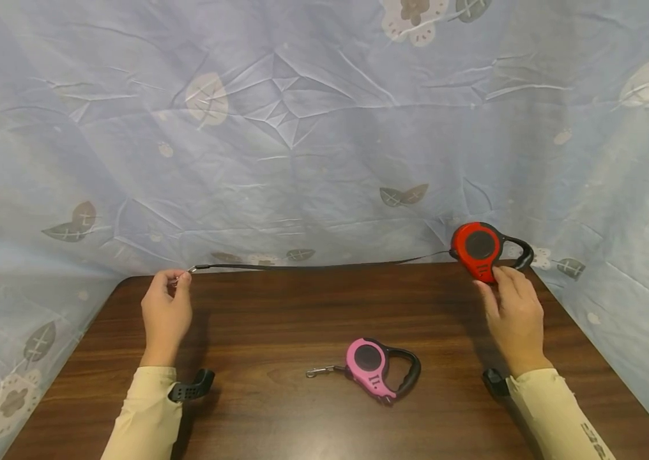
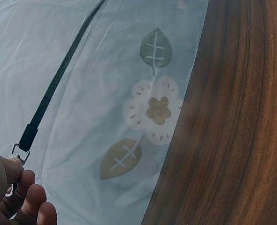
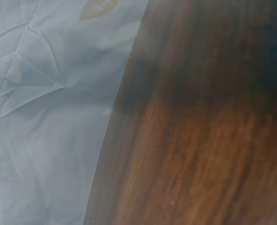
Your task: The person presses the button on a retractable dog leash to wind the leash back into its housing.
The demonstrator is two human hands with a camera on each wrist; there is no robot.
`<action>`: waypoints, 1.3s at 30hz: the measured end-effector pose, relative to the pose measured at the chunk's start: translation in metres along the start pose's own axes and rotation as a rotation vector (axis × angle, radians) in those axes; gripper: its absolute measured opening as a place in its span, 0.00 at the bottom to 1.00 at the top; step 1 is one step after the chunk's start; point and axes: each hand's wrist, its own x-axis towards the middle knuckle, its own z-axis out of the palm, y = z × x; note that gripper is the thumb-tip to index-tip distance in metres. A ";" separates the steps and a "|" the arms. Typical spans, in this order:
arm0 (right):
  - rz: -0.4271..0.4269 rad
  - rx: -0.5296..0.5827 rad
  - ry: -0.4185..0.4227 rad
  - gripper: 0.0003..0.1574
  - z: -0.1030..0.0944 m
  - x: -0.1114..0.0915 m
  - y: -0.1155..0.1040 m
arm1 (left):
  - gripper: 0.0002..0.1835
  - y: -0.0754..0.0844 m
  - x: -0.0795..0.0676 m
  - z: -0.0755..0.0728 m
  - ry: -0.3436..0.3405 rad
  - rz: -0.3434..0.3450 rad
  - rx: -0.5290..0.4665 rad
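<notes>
At the left of the head view, my left hand (image 1: 167, 313) pinches the metal clip (image 2: 20, 152) at the end of a black leash strap (image 1: 313, 266). The strap stretches across, nearly straight, to a red retractable dog leash (image 1: 470, 250) with a black handle. My right hand (image 1: 513, 313) holds that red case by its lower end, between thumb and fingers. Nearer to me, on the table between the hands, lies a pink retractable dog leash (image 1: 363, 370) with its metal clip (image 1: 320, 371) pointing left. The right wrist view shows hardly any of the right hand.
A dark wood-grain table (image 1: 267, 319) spans the front. Behind it and at both sides hangs a pale blue cloth (image 1: 324, 160) printed with leaves and flowers. Black straps (image 1: 192, 386) are worn on both wrists.
</notes>
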 end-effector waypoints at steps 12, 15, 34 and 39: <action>0.082 0.016 -0.068 0.25 -0.004 0.003 -0.003 | 0.14 -0.001 0.003 -0.004 0.045 -0.018 -0.018; 0.089 0.005 -0.093 0.26 -0.004 0.002 -0.003 | 0.14 -0.002 0.004 -0.004 0.047 -0.012 -0.023; 0.031 0.046 -0.019 0.23 0.000 0.001 0.000 | 0.13 -0.003 0.007 -0.010 0.118 0.000 -0.092; -0.011 0.033 0.037 0.22 0.001 0.002 0.002 | 0.13 -0.004 0.007 -0.010 0.115 0.006 -0.104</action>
